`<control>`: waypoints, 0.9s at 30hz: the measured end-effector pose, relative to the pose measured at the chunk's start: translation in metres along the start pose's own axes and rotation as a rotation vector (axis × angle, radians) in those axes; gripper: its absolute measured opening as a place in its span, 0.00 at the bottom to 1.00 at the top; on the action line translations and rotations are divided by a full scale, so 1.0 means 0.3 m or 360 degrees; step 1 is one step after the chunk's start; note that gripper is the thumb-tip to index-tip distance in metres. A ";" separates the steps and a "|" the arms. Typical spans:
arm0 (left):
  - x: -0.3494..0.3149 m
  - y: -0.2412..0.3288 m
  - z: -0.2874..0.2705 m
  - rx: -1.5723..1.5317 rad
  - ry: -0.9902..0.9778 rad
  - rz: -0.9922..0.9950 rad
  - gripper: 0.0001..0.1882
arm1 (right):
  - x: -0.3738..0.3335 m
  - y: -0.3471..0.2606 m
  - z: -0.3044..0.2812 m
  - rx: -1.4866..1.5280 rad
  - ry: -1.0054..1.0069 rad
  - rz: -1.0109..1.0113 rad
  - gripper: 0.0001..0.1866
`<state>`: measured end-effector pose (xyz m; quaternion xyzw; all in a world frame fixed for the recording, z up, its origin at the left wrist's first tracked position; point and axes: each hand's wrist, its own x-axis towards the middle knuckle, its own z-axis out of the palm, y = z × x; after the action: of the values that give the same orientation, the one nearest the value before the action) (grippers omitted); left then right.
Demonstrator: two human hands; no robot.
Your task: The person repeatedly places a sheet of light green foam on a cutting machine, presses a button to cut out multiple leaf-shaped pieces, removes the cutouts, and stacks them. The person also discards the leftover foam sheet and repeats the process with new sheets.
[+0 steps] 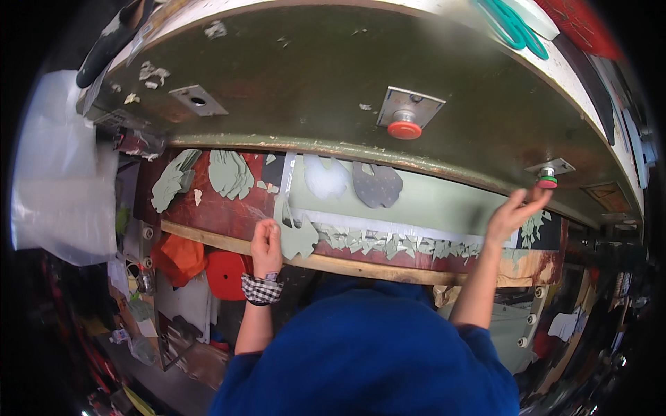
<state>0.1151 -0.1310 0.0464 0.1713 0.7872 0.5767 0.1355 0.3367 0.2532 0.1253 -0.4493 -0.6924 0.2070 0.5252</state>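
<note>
My left hand [266,244] is closed at the near edge of the work bed, its fingertips against a pale green cut piece [300,240] with notched edges. That piece overlaps the wooden front rail. My right hand [512,216] reaches forward with fingers stretched out, fingertips at the green push button [547,182] under the machine's dark green beam [298,83]. Between my hands lies a pale green sheet [437,201]. On it rest a dark grey rounded shape [377,186] with small dots and a whitish rounded shape [325,176]. Jagged green offcuts [388,244] line the sheet's near side.
Stacked pale green cut pieces [232,173] lie on the dark red bed at left. A red knob [404,127] projects from the beam's middle. The wooden rail [388,271] runs before me. A clear plastic sheet [64,166] hangs at far left; teal-handled scissors [515,26] lie on top.
</note>
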 end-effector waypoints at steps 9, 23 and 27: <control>0.186 0.027 0.219 0.1214 0.0279 0.0253 0.06 | 0.141 0.059 0.058 -0.0348 0.0201 -0.0206 0.50; 0.137 -0.027 0.255 0.0887 0.0426 0.0501 0.08 | -0.478 0.103 -0.009 -0.0259 -0.1165 -0.0536 0.08; 0.111 -0.037 0.260 0.0689 0.0468 0.0539 0.09 | -0.449 0.054 -0.051 -0.0338 -0.1182 -0.0595 0.16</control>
<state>0.1156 -0.0526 0.0120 0.2398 0.8632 0.4285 -0.1175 0.3633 0.1453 0.0457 -0.2627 -0.9215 0.1836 0.2195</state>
